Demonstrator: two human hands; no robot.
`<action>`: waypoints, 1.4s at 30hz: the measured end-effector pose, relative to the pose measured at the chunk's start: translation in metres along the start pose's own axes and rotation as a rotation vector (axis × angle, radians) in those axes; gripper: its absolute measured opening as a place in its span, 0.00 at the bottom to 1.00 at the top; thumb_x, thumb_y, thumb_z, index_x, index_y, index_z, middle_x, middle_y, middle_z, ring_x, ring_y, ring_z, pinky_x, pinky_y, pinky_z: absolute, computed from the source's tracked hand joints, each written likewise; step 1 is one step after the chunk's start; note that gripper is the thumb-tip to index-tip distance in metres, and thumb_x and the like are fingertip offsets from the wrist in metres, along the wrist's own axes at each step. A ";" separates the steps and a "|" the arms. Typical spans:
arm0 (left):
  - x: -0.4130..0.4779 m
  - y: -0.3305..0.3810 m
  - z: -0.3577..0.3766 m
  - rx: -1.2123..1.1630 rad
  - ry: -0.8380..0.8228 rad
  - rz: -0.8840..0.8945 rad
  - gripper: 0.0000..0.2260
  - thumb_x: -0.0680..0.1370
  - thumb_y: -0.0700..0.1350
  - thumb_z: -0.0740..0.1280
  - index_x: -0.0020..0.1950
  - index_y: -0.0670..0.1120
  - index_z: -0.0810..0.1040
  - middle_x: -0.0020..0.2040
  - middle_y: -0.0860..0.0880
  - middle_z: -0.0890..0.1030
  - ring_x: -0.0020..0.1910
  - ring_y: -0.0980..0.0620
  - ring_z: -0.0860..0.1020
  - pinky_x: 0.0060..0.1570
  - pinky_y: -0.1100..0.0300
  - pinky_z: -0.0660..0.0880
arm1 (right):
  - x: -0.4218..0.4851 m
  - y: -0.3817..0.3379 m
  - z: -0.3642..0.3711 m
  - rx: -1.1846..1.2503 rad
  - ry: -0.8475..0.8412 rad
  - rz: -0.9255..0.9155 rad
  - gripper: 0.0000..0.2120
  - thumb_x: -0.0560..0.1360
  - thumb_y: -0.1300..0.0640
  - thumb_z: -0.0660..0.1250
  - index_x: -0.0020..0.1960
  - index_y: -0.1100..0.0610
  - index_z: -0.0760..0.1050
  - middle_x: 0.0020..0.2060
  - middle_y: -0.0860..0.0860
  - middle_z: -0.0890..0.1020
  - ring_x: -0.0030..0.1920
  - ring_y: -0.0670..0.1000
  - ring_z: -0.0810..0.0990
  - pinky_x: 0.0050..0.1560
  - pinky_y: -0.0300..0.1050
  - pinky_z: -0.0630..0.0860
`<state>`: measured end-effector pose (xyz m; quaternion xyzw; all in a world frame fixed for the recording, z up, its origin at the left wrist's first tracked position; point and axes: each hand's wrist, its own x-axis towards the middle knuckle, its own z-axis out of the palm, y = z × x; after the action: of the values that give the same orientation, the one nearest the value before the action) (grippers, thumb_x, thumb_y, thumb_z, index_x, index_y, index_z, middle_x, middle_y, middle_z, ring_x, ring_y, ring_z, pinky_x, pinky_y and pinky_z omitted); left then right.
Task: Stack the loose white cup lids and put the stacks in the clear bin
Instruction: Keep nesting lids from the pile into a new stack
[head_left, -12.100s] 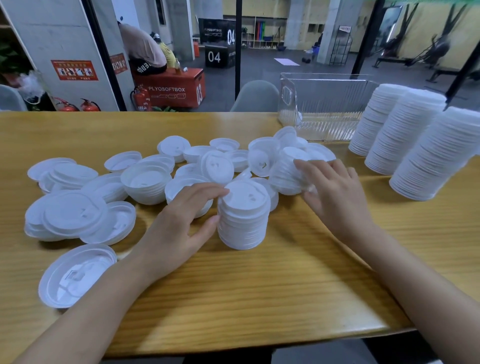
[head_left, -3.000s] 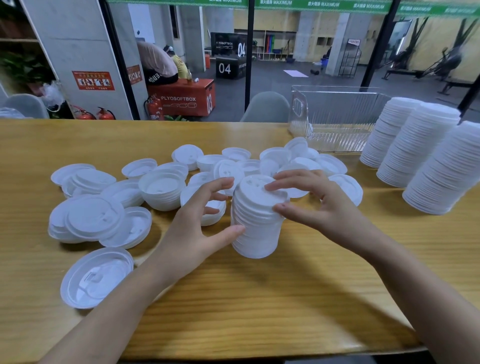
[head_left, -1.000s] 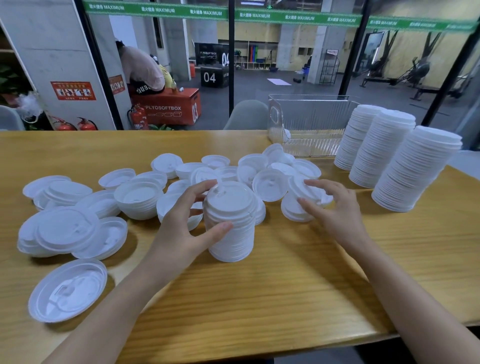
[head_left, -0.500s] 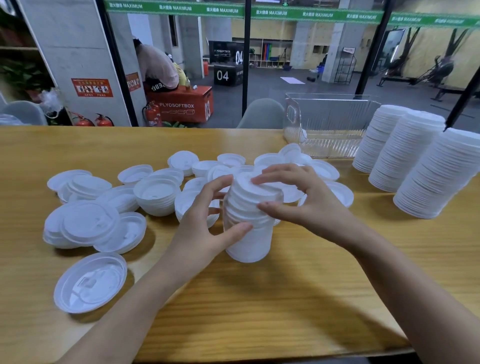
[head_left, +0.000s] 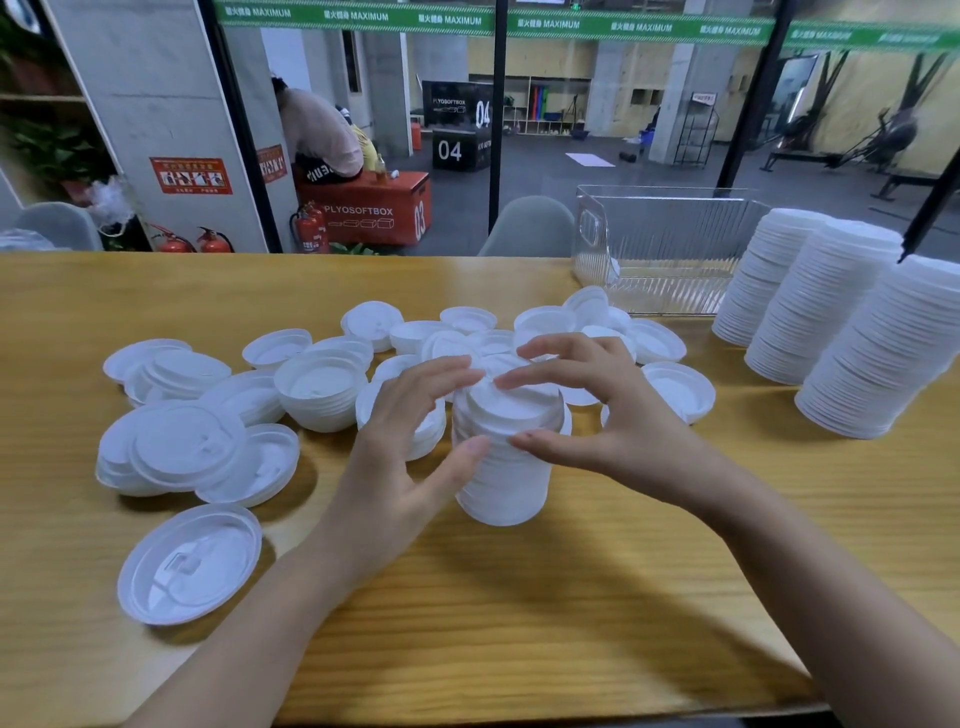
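Plainly, everything to be sorted is thin white moulded plastic: round, shallow loose lids (head_left: 319, 387) with raised rims, some dome-up and some lying hollow-side up, strewn across a desk (head_left: 545, 623) of glossy yellow wood with a straight grain. One upturned lid (head_left: 189, 564) lies alone nearest the camera, showing its inner ribs. The short stack (head_left: 506, 467) stands upright on the desk at the middle of the pile, its side finely ridged by the nested rims. Farther back on the right sits the clear bin (head_left: 670, 244), a rectangular box of ribbed see-through plastic, well apart from the short stack. Just beside the bin, three tall stacks (head_left: 826, 312) of lids lean a little.

The left hand (head_left: 400, 457) curls round the left side of the short stack, thumb tip pressed to its front wall and fingers arched to the back rim; the fingers are blurred. The right hand (head_left: 613, 415) grips the top of the same stack from the right, thumb at the front rim and fingers bent over the uppermost lid.

A second ago the right hand was out over the loose lids to the right; it has since returned to the stack top, while the left hand has stayed at the stack's side.
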<state>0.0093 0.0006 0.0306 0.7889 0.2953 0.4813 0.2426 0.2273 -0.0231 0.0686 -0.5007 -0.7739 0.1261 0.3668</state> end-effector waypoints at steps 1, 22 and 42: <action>0.000 -0.001 0.001 0.033 0.001 0.039 0.18 0.77 0.54 0.66 0.66 0.57 0.73 0.69 0.56 0.72 0.72 0.48 0.68 0.68 0.60 0.66 | -0.001 0.000 0.000 -0.004 0.004 -0.007 0.21 0.66 0.34 0.69 0.59 0.32 0.76 0.63 0.33 0.72 0.67 0.43 0.64 0.69 0.54 0.64; -0.003 -0.008 -0.001 0.164 0.019 0.177 0.15 0.78 0.48 0.65 0.65 0.52 0.71 0.69 0.48 0.72 0.71 0.51 0.69 0.67 0.49 0.68 | -0.050 0.102 -0.019 -0.527 0.153 0.409 0.28 0.71 0.41 0.72 0.69 0.42 0.71 0.70 0.44 0.69 0.67 0.53 0.63 0.58 0.47 0.58; -0.005 -0.010 -0.001 0.172 0.047 0.214 0.20 0.78 0.48 0.65 0.69 0.52 0.68 0.69 0.51 0.72 0.70 0.50 0.70 0.65 0.52 0.70 | -0.032 0.024 -0.022 0.166 0.275 0.214 0.23 0.68 0.35 0.65 0.61 0.38 0.76 0.59 0.37 0.79 0.60 0.40 0.73 0.52 0.24 0.64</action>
<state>0.0042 0.0044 0.0215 0.8222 0.2551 0.4958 0.1145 0.2659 -0.0430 0.0563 -0.5607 -0.6457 0.1584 0.4936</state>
